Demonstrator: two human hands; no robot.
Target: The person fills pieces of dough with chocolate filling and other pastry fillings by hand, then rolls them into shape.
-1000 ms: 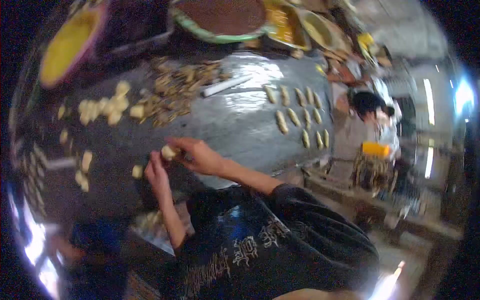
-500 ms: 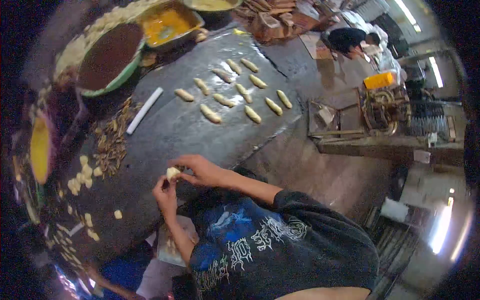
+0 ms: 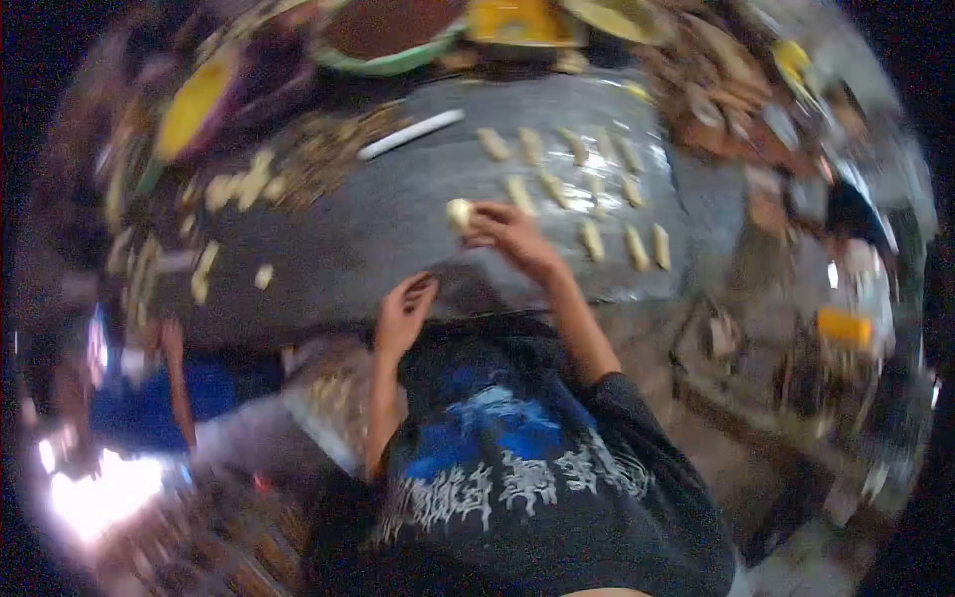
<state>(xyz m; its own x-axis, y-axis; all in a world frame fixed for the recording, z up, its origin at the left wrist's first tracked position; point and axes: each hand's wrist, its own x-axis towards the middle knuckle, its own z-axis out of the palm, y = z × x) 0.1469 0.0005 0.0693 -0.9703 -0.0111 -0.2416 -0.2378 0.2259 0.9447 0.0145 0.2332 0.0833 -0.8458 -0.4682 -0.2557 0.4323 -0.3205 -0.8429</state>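
My right hand [image 3: 512,237] is stretched out over the dark grey table [image 3: 398,224] and pinches a small pale dough piece [image 3: 459,212] at its fingertips. My left hand [image 3: 403,313] hangs back near the table's front edge with fingers loosely apart and nothing in it. Just right of the right hand lie several shaped dough rolls [image 3: 587,189] in rows. The picture is blurred by motion.
A white rolling stick [image 3: 410,133] lies at the back. Loose dough lumps [image 3: 239,184] and brown scraps [image 3: 318,159] sit at the left. A green-rimmed bowl of brown filling [image 3: 383,35] and yellow containers [image 3: 517,20] stand behind. Another person's arm [image 3: 179,378] is at lower left.
My right hand has carried the dough piece away from the left hand and forward toward the rows of rolls. The left hand has let go and stays near the edge.
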